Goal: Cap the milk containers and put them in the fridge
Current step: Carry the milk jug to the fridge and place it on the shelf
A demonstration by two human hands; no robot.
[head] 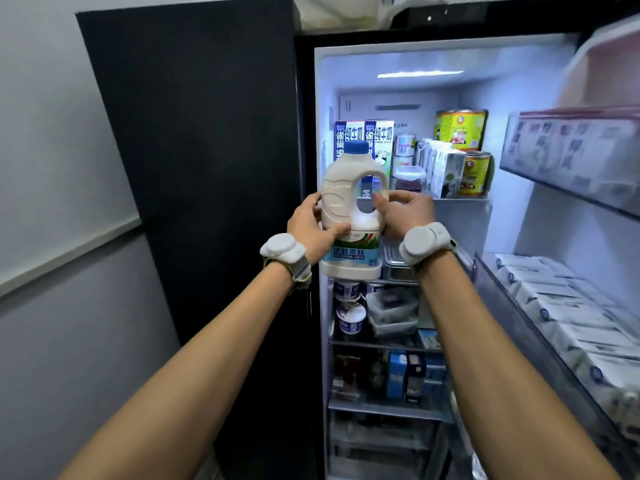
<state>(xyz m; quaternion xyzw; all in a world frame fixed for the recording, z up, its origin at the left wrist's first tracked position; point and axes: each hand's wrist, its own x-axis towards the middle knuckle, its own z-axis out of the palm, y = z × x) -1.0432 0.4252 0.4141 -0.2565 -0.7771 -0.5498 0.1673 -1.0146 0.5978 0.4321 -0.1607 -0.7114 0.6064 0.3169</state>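
Observation:
I hold a white milk jug [341, 192] upright in front of the open fridge [398, 64], at the height of its top shelf. A blue cap [357, 147] sits on the jug's neck. My left hand [313, 230] wraps the jug's left side and front, thumb across the label. My right hand [405, 213] grips the handle side, fingers through the handle hole. Two blue-and-white milk cartons [363, 138] stand on the top shelf behind the jug.
Yellow cans [462, 129], small cartons [446, 173] and a lidded tub [408, 178] crowd the top shelf's right. Lower shelves hold yoghurt cups [350, 318], boxes and cartons. The open door at right carries racks of cartons [568, 327]. The black closed door [207, 168] stands left.

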